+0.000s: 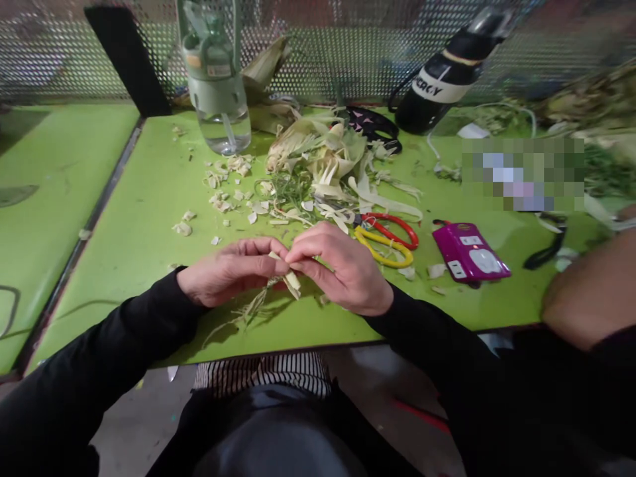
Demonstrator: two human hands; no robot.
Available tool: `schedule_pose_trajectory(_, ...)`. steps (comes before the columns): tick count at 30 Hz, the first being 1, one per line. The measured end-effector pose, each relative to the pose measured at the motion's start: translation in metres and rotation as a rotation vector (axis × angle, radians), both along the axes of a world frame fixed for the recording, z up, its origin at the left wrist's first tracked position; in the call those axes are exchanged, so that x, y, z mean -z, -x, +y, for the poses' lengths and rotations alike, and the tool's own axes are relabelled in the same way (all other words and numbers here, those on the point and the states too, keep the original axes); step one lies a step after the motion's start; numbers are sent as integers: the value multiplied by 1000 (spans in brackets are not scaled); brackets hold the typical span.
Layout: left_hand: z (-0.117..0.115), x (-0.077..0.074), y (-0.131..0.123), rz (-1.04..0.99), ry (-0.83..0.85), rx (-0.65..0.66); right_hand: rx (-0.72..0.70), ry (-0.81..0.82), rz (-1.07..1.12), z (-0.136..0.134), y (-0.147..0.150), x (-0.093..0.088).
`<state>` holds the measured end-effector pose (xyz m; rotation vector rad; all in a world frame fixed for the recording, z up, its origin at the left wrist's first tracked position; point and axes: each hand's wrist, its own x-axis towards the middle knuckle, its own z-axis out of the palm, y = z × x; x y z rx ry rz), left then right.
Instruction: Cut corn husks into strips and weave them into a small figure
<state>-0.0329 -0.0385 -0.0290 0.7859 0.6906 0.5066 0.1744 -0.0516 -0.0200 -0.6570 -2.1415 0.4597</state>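
Observation:
Close to the front edge of the green table, my left hand (pixel 231 268) pinches a small pale piece of corn husk (pixel 293 285). A tuft of thin dry fibres (pixel 256 306) hangs below those fingers. My right hand (pixel 342 268) meets it from the other side, thumb and index finger closed at the top of the same piece. The exact pinch points are partly hidden by the fingers. Beyond my hands lies a heap of corn husks (pixel 342 156) with green shreds (pixel 293 189). Scissors (pixel 397 260) with one red and one yellow handle rest beside my right hand.
A clear-bottomed green water bottle (pixel 221 99) and a black bottle (pixel 437 86) stand at the back, before a perforated metal screen (pixel 318 59). A purple power socket (pixel 470 252) lies at right. Another person's arm (pixel 591 291) rests at the right edge. Husk scraps (pixel 218 199) litter the table.

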Motion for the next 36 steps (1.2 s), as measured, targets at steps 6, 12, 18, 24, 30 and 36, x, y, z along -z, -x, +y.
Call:
schedule_pose_trajectory(6,1,-4,-6,17,37,-183,303,216,325,20,-20,-9)
schedule_pose_trajectory(12,4,-4,-11,27,-19,-334,229,270,31,14,-9,-11)
schedule_pose_trajectory(18,10,-11,-3,35,-160,-443,419,217,96,18,-20,-15)
schedule_pose_trajectory(24,21,-17,11,3,-251,-589,737,234,-309,55,-69,-25)
schedule_pose_trajectory(30,29,-20,19,-17,-274,-640,790,295,-531,72,-74,-17)
schedule_pose_trajectory(36,35,-26,24,-35,-274,-722,660,246,-530,71,-47,-9)
